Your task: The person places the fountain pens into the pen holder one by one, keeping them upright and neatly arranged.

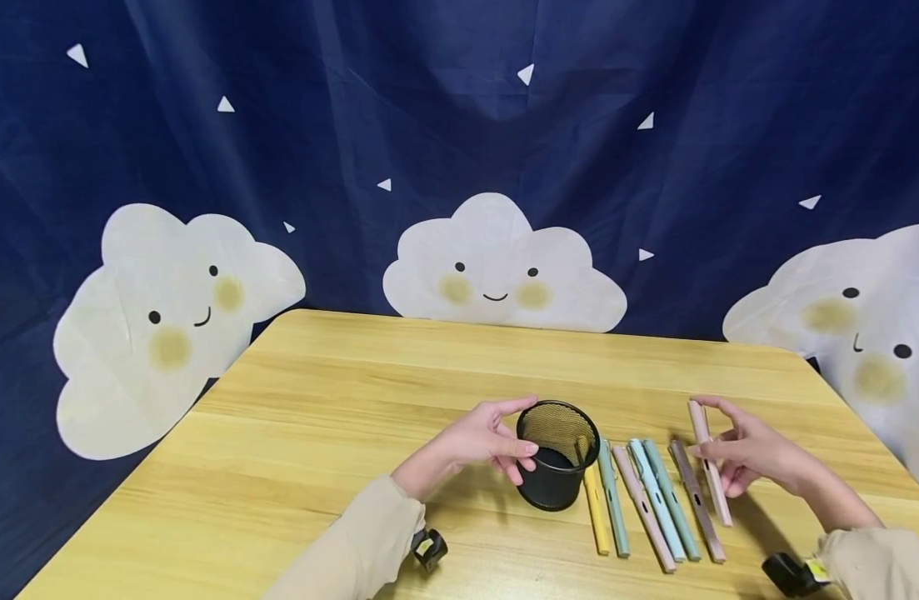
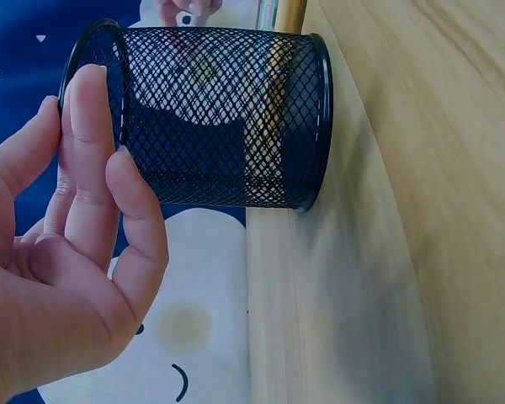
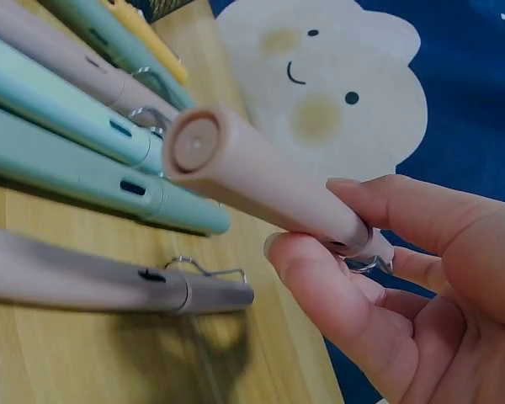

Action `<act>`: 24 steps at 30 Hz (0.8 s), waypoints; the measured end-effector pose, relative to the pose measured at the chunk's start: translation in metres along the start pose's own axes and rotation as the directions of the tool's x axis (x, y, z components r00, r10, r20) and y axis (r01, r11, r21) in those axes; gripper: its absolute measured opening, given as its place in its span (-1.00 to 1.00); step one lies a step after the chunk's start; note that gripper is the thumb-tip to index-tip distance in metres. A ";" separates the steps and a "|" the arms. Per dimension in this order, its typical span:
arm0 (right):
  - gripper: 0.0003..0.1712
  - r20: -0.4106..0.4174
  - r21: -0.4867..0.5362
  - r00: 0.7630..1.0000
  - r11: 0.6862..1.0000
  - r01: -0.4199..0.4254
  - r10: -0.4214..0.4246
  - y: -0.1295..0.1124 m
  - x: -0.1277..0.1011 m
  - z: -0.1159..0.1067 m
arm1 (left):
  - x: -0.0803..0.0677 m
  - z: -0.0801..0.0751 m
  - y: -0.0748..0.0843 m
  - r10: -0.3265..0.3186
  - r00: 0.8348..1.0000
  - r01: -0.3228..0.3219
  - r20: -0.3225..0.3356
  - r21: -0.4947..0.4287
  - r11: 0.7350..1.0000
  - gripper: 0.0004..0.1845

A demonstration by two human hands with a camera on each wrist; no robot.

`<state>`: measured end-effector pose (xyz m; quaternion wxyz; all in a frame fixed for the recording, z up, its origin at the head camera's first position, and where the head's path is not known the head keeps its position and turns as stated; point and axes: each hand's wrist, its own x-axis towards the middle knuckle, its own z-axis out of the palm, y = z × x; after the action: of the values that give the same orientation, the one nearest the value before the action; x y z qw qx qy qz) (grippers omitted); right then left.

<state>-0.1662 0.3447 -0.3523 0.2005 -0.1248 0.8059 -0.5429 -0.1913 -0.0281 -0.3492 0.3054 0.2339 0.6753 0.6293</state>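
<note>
My left hand [image 1: 489,437] pinches the rim of a black mesh pen cup [image 1: 552,487] between thumb and fingers. The left wrist view shows the cup [image 2: 210,118] sideways, its rim at the fingertips. Over the right end of a row of pens, my right hand [image 1: 759,450] holds a pale pink pen [image 1: 710,467], raised at a slant above the table. In the right wrist view, thumb and fingers grip this pen [image 3: 269,177] near its clip, its round end towards the camera. Beside it on the table lies a brownish pen [image 1: 697,500].
Between the cup and the brownish pen lie a yellow pen [image 1: 597,512], a green pen [image 1: 612,500], a pink pen [image 1: 644,508], a light blue pen [image 1: 656,500] and a teal pen [image 1: 672,500]. The wooden table [image 1: 294,417] ends at a dark blue curtain [image 1: 444,100] with clouds.
</note>
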 end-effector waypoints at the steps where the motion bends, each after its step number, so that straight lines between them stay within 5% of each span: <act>1: -0.33 -0.008 -0.006 1.000 1.000 0.007 -0.007 -0.001 0.000 0.001 | 0.000 0.001 0.000 0.002 1.000 -0.002 -0.006 -0.010 1.000 -0.24; 12: -0.35 0.015 0.064 0.994 0.992 0.107 -0.108 -0.007 0.005 0.003 | -0.002 0.003 0.003 -0.021 0.999 0.019 -0.041 -0.028 0.999 -0.25; 24: -0.33 -0.094 0.103 0.978 0.976 0.194 -0.185 -0.011 0.011 0.017 | -0.001 0.003 0.003 -0.021 0.999 0.020 -0.044 -0.021 1.000 -0.26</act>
<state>-0.1690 0.3217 -0.3494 0.1202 -0.1668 0.7665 -0.6085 -0.1889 -0.0264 -0.3462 0.2991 0.2097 0.6778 0.6380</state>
